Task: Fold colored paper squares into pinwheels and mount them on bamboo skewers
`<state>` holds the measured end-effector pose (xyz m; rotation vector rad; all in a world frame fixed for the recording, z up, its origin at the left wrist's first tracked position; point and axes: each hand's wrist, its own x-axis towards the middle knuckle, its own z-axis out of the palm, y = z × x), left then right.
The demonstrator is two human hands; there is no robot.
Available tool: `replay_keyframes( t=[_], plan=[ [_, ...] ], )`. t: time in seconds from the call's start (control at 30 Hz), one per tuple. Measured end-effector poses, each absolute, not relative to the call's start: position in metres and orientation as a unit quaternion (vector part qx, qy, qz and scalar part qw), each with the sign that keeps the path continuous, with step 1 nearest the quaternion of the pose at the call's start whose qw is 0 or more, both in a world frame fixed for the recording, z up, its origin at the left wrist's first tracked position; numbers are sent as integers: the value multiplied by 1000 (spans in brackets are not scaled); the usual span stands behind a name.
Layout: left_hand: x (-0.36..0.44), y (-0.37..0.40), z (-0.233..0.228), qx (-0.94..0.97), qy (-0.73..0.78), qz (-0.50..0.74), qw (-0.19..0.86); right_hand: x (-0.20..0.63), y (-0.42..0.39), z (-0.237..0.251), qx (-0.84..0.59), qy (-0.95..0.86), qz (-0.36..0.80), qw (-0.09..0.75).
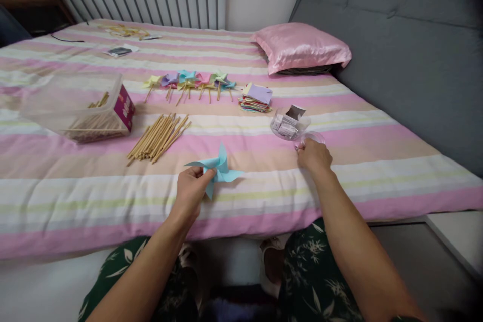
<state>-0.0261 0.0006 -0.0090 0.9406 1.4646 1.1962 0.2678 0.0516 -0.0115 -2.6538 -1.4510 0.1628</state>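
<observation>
My left hand [190, 186] pinches a light blue paper pinwheel [222, 170] by its centre and one blade, just over the near part of the bed. The pinwheel has no stick on it. Off to the right, my right hand [316, 157] reaches down with fingers closed at the edge of a small clear round dish [317, 137]. Whatever is between those fingers is too small to make out. Beside the dish sits a clear round tub [289, 126] holding small printed packets and an opened little box [295, 111].
Thin wooden sticks [158, 138] lie in a pile left of centre, near a clear plastic box [79, 110] with more sticks. Several finished pinwheels [186, 78] form a row behind. A stack of coloured paper [256, 96] and a pink pillow [302, 48] lie farther right.
</observation>
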Motion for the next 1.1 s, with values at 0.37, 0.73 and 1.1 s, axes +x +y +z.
replay_keyframes(
  t=[0.37,0.73,1.1],
  plan=[
    [-25,0,-6,379,606,496,494,267,53,-11,-875,-474,30,92],
    [-27,0,-8,390,599,494,495,267,53,-10,-863,-491,22,114],
    [-26,1,-9,381,604,496,495,271,53,-7,-890,-426,1,163]
  ],
)
